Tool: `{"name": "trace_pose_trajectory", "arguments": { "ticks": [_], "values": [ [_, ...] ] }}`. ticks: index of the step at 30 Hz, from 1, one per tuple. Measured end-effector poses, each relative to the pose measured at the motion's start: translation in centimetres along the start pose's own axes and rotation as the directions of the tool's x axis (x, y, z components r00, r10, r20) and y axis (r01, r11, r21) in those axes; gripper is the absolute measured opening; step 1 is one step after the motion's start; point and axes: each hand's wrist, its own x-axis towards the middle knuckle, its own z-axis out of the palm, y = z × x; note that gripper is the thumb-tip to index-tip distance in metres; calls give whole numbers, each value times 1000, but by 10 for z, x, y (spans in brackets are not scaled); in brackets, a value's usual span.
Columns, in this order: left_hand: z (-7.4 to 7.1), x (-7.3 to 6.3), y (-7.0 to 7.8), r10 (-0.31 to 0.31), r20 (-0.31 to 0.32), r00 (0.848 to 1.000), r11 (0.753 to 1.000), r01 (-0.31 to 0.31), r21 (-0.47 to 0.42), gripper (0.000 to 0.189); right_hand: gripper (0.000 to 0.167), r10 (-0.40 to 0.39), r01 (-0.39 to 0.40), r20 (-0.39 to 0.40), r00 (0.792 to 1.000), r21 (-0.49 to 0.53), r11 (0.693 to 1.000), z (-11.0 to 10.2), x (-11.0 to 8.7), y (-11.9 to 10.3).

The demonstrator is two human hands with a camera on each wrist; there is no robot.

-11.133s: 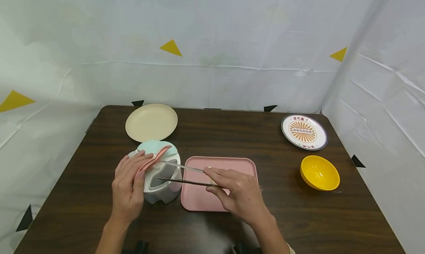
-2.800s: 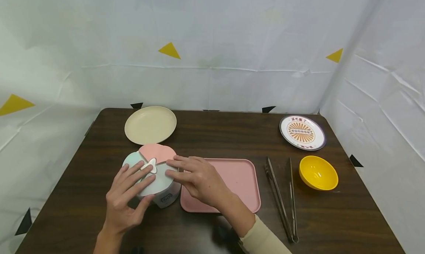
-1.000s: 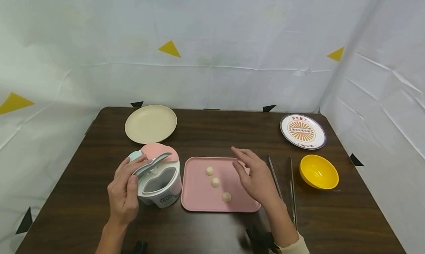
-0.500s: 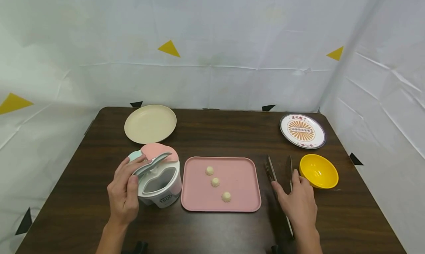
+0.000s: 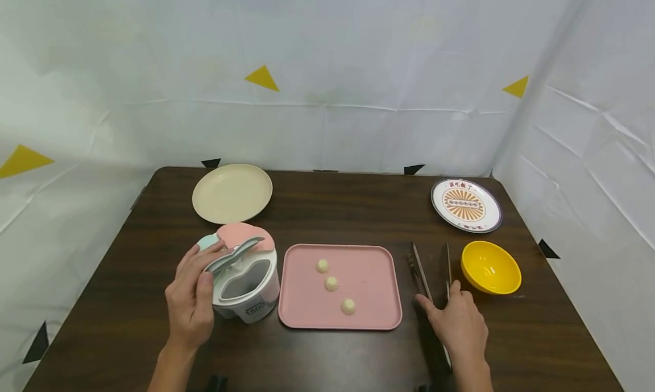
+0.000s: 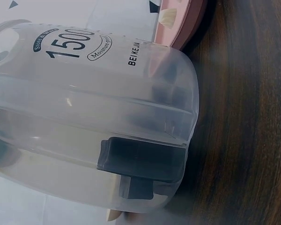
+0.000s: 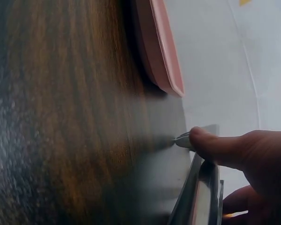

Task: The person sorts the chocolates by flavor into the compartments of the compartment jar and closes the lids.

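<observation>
My left hand (image 5: 189, 301) grips the raised grey-blue lid flap (image 5: 234, 255) of a round storage container (image 5: 258, 308) marked 1500. The compartment under that flap shows as an opening, while the pink flap (image 5: 245, 234) beside it lies down. In the left wrist view the container's clear wall (image 6: 93, 103) fills much of the picture. My right hand (image 5: 459, 326) holds metal tongs (image 5: 421, 271) that lie on the table with their arms spread, thumb on one arm and fingers at the other. Three small pale dough-like pieces (image 5: 331, 283) rest on a pink tray (image 5: 376, 292) between the hands.
A cream plate (image 5: 232, 194) stands behind the container. Toward the right edge are a yellow bowl (image 5: 491, 268), close by my right hand, and a patterned white plate (image 5: 467, 205) farther back. White sheeting (image 5: 358, 130) hangs along the table's back and sides.
Earlier I used the tongs under a raised pink flap; then they lay down and the flaps were pressed closed. Now the grey-blue flap is up, and my right hand has moved right onto the tongs.
</observation>
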Motion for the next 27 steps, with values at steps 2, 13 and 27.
{"name": "trace_pose_trajectory", "arguments": {
  "ticks": [2, 13, 27],
  "values": [
    [0, 0, -1, -2, -1, 1000, 1000, 2, 4, 30, 97, -5, 5, -4, 1000, 0, 1000, -2, 0, -1],
    [1, -2, -2, -7, 6, 1000, 1000, 7, 4, 30, 62, -3, 4, -17, 1000, 80, 997, -17, -1, 5],
    [1, -3, -4, -12, -1, 1000, 1000, 12, 10, 30, 59, -590, 593, -66, 805, 143, 793, -41, -12, -16]
  ]
}}
